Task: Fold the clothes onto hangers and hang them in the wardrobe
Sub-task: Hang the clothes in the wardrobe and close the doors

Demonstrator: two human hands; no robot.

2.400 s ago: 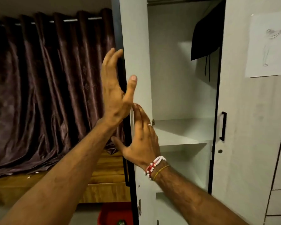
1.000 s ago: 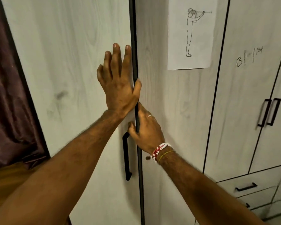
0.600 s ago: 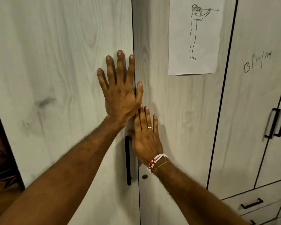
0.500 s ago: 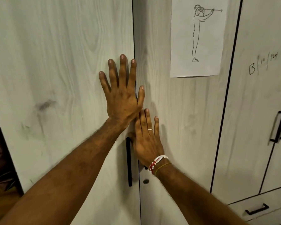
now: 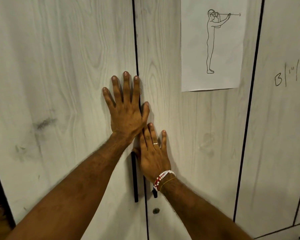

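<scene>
Your left hand (image 5: 126, 116) and right hand (image 5: 152, 158) lie flat at centre frame, fingers straight, touching, and hold nothing. Both press on the wardrobe doors (image 5: 68, 66), which meet at a thin seam. No clothes or hangers show. Judgement: hanging appears finished, and only the closing remains.

Pale wood-grain doors (image 5: 59, 66) — black handles (image 5: 134, 179)

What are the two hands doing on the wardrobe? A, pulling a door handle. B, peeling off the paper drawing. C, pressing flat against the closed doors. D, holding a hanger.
C: the left hand and right hand lie flat, fingers straight, on the shut wardrobe doors.
</scene>
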